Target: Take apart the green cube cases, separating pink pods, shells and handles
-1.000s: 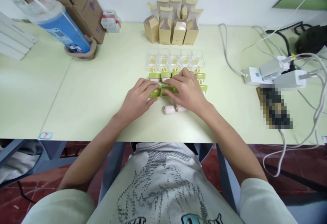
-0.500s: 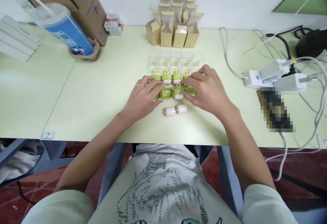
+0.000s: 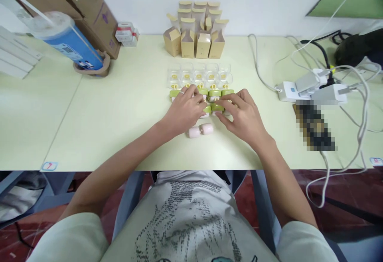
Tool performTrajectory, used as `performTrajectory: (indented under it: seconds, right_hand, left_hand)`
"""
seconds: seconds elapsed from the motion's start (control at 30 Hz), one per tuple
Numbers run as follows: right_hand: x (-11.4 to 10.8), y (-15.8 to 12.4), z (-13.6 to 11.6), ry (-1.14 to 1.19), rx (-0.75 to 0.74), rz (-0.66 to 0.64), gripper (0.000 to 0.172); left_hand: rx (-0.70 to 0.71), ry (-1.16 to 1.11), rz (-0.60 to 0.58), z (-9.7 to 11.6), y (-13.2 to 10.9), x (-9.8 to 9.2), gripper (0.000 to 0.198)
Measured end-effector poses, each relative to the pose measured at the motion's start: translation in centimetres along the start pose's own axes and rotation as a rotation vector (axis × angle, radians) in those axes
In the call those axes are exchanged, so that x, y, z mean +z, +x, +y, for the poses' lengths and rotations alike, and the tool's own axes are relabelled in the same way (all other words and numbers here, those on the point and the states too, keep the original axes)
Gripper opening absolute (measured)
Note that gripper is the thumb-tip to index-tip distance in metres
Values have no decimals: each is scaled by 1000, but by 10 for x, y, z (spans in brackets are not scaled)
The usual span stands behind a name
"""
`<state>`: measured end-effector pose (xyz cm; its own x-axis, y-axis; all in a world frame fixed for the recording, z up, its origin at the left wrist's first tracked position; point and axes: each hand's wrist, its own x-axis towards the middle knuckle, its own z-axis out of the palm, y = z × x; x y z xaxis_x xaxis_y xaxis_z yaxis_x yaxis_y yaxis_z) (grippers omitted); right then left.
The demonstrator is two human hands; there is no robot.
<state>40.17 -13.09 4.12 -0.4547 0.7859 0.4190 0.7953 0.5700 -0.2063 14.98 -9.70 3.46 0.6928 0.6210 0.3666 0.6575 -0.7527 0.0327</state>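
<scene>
Small pink containers with green lids stand in two short rows in front of me. The back row [image 3: 214, 95] is partly covered by my fingers. In the front row, my left hand [image 3: 186, 110] is closed with its fingertips at a green-lidded container [image 3: 206, 111]. My right hand [image 3: 243, 116] has thumb and fingers about the container beside it [image 3: 217, 109]. Nearer to me, two pink pieces without green lids [image 3: 206, 129] lie on their sides, end to end. Behind the rows are clear plastic cases [image 3: 199, 74] with yellow marks, and yellow loops show in front of them.
Open cardboard boxes [image 3: 187, 43] stand against the wall. A blue cup [image 3: 80, 48] in a carrier, a large carton [image 3: 98, 22] and small white-red boxes [image 3: 127, 34] are at left. A white power strip [image 3: 287, 91] with tangled cables and a pixelated item [image 3: 315, 126] lie at right.
My left hand has moved right, from the left end of the front row to its middle. The open green lid seen in that row is now covered. My view has shifted slightly.
</scene>
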Motion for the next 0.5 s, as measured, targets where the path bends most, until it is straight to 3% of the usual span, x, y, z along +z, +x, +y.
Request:
performTrajectory:
  seconds: [0.17, 0.27, 0.37, 0.43, 0.5]
  right_hand:
    - [-5, -7, -15, 189, 143, 252, 27]
    - [-4, -11, -29, 445, 281, 318, 31]
    - [2, -13, -45, 677, 301, 297, 57]
    - [4, -14, -54, 673, 268, 359, 59]
    - [5, -15, -59, 521, 250, 422, 52]
  left_hand:
    - [-46, 20, 67, 3, -2, -8, 21]
    - [-141, -94, 299, 17, -6, -28, 20]
    - [-247, -328, 575, 43, -14, -41, 12]
    - [-314, -512, 595, 58, -20, -40, 17]
    - [-341, -565, 556, 67, -26, -35, 24]
